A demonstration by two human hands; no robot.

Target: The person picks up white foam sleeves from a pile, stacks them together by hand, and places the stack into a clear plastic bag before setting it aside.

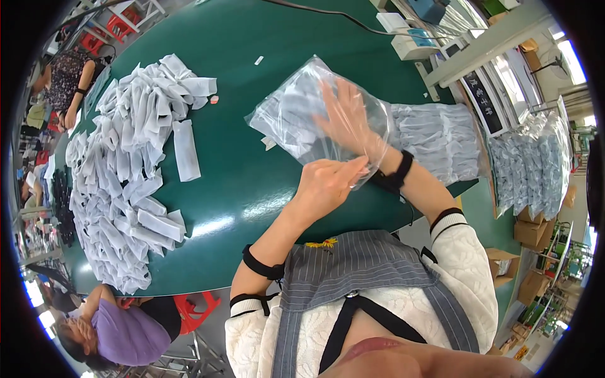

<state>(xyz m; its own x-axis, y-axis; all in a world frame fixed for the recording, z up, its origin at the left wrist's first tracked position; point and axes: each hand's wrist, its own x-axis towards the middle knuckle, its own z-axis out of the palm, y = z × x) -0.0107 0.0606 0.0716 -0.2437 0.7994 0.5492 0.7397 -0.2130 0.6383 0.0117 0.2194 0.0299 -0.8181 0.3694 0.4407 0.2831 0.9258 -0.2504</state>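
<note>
1. The clear plastic bag (302, 120) lies on the green table (252, 183), right of the table's middle, with pale folded pieces inside it
2. The right hand (350, 123) is inside the bag, fingers spread flat and seen through the film; it is blurred, so I cannot tell whether it grips any of the pieces
3. The left hand (328, 183) sits at the bag's near corner by the right wrist, its fingers pressed together and pinching the film at the bag's mouth
4. Both forearms wear black bands and cross the table's near edge, which curves just in front of the person's striped apron (353, 264)
5. Between the bag and the large heap of white folded pieces (126, 170) on the left lies a broad strip of bare green surface, with one single white piece (186, 150) in it, apart from the heap
6. Right of the bag, a row of stacked grey pieces (435, 138) lies near the table's right edge, close to the right forearm
7. Past that edge, filled clear bags (532, 164) are lined up on a lower surface, well apart from the hands
8. A white device (413, 38) stands at the far right rim of the table
9. Another person in a purple top (126, 337) sits beyond the near left edge
</note>
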